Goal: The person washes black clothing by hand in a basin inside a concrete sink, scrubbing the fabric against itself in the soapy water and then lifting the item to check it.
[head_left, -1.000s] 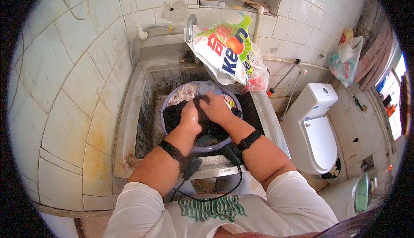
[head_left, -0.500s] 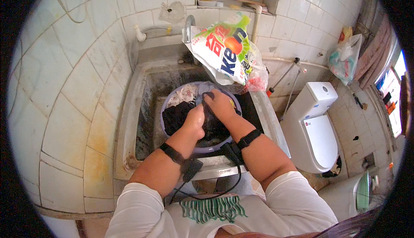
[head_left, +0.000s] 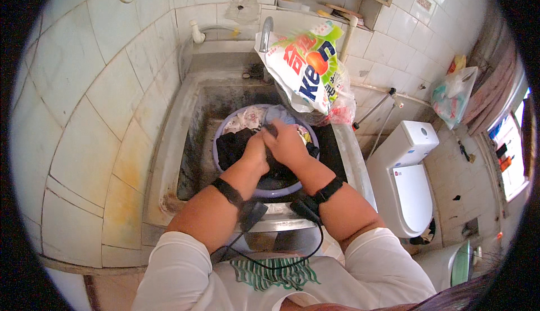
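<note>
A round lavender basin (head_left: 313, 136) of laundry sits inside the sink. Over its middle my two hands are close together, fingers curled. My left hand (head_left: 257, 149) and my right hand (head_left: 288, 141) both grip a dark wet-looking garment (head_left: 275, 167), which hangs down between them into the basin. Part of it shows at my right fingers; my left fingers are mostly hidden. Beside my left hand lies a black garment (head_left: 229, 146). Behind it is a pale patterned cloth (head_left: 247, 118), and a grey-blue cloth (head_left: 275, 114) lies just beyond my right hand. A yellowish cloth (head_left: 304, 133) shows at the right rim.
A worn stone sink (head_left: 163, 170) surrounds the basin. Its curved metal tap (head_left: 266, 27) has a large white-and-green plastic bag (head_left: 304, 66) hanging in front, overhanging the basin's far right. To the right stand a white toilet (head_left: 413, 193) and a hose (head_left: 374, 111). Black straps with cables circle my forearms.
My hands stay over the basin, still gripping the dark garment; they have drawn slightly closer together. The whole view has shifted a little as my head moved.
</note>
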Motion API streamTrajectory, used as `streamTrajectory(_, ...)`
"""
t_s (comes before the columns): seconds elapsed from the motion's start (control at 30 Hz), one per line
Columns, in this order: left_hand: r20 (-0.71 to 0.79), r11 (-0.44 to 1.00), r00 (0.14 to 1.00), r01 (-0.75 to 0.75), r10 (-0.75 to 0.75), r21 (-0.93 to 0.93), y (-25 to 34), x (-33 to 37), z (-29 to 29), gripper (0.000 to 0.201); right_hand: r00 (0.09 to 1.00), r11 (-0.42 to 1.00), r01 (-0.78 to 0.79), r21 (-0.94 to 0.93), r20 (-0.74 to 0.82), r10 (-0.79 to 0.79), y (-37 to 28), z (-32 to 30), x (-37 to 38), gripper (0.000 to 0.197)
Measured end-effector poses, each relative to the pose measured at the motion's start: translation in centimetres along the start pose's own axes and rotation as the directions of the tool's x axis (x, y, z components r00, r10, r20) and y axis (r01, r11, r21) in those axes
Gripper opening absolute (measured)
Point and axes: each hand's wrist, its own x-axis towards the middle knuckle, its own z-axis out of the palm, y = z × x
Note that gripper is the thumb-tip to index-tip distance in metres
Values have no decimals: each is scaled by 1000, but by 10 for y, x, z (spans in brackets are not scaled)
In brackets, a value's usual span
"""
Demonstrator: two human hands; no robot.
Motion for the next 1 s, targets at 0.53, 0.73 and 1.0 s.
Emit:
streamTrajectory(0.53, 69, 999, 997, -15, 17, -35, 6, 5, -19, 37, 968, 966, 243, 93, 33, -247, -16, -5, -7, 29)
streamTrajectory(0.73, 20, 994, 1000, 6, -9, 110, -4, -6, 14, 41, 990, 999, 22, -36, -141, -27, 15, -4, 8, 36)
streamTrajectory(1.0, -107, 974, 994, 20, 5, 227, 1, -9, 14, 46, 996, 997, -58, -58, -71, 54, 26, -1, 12, 37)
